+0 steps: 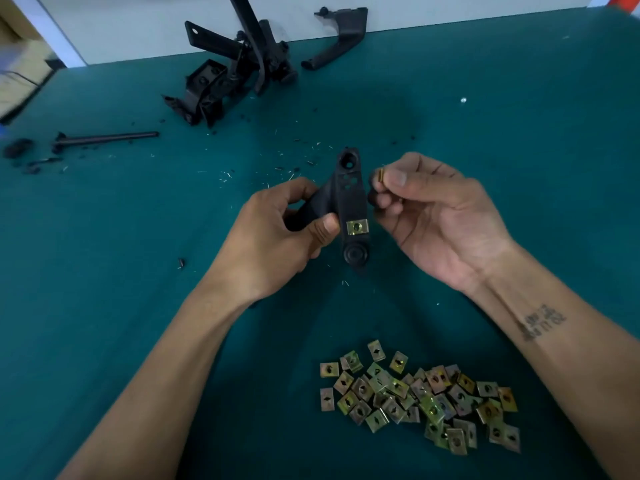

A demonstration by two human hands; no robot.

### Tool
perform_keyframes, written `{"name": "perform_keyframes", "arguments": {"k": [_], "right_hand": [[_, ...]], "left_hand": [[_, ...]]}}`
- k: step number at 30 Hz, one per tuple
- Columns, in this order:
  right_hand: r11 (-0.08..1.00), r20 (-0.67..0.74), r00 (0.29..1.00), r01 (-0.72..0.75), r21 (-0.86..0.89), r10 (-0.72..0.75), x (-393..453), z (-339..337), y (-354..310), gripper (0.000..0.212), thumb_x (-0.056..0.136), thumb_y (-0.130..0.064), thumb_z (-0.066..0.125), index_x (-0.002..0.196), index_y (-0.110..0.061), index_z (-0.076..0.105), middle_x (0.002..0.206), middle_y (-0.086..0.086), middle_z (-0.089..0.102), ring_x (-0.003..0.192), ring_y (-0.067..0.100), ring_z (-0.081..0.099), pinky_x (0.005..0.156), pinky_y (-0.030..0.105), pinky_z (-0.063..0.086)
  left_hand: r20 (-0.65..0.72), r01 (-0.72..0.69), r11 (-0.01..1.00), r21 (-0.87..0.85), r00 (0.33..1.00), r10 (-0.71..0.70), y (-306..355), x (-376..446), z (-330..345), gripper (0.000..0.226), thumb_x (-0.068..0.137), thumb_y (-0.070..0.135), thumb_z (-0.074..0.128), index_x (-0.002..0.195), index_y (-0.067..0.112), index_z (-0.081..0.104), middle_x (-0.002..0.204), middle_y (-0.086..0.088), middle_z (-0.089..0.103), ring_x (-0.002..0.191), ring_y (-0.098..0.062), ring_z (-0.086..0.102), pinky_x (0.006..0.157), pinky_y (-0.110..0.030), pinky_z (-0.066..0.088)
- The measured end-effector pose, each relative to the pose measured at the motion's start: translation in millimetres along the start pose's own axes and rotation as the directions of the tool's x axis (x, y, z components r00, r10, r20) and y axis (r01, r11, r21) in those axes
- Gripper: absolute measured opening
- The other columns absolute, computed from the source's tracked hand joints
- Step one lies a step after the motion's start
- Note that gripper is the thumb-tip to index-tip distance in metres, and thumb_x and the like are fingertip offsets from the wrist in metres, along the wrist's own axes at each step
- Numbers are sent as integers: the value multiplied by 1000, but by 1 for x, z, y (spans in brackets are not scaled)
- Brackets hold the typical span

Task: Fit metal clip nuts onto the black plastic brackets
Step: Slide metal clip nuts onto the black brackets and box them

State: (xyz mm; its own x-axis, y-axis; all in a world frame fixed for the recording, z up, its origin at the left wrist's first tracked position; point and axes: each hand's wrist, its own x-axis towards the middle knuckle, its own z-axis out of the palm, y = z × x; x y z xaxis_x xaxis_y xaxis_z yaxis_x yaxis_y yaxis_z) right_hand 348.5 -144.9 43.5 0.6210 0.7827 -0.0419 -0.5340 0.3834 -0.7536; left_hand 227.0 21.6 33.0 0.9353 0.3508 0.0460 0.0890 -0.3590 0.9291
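Observation:
My left hand grips a black plastic bracket above the green table, thumb pressed on its arm. One brass-coloured clip nut sits clipped on the bracket's lower part, just above a round boss. My right hand pinches a second clip nut edge-on between thumb and fingers, right beside the bracket's upper end. A pile of several loose clip nuts lies on the table near me, between my forearms.
A heap of black brackets lies at the far left-centre, and another bracket rests by the white wall. A black rod and dark scraps lie at the left. Small shavings litter the green mat.

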Motion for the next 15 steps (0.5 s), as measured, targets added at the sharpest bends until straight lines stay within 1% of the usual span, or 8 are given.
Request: {"name": "perform_keyframes", "arguments": {"k": [3,8,12,15], "right_hand": [[994,12,1000,22,-110,-21,-1,0,-7,12,71,-1,76,65,-12,72,73,8,72,61,13,66,56,16,52],[970,-16,997,73,-231,-78,-2,4,-7,14,69,1,76,64,-11,72,68,8,71,57,13,65,54,16,51],[947,-16,992,112,-302,-123,-3,5,-12,15,66,3,78,62,-10,72,66,8,70,56,15,63,55,18,50],[945,-36,992,108,-308,-125,-4,5,-14,13,65,5,77,62,-6,70,64,10,69,54,16,63,54,19,49]], "left_hand": [[-2,0,1000,16,1000,0,0,0,-1,28,85,44,67,95,19,63,56,1,59,46,-17,46,48,-32,40],[-13,4,999,52,1000,-4,0,1,0,27,82,46,70,93,23,63,56,0,62,48,-18,50,50,-44,50],[-18,-2,997,75,1000,3,-2,1,1,24,81,48,72,90,27,63,55,2,62,47,-16,53,55,-43,51],[-24,-11,993,115,1000,14,-3,2,1,24,81,48,71,90,28,63,55,2,62,46,-14,54,56,-41,51]]}}
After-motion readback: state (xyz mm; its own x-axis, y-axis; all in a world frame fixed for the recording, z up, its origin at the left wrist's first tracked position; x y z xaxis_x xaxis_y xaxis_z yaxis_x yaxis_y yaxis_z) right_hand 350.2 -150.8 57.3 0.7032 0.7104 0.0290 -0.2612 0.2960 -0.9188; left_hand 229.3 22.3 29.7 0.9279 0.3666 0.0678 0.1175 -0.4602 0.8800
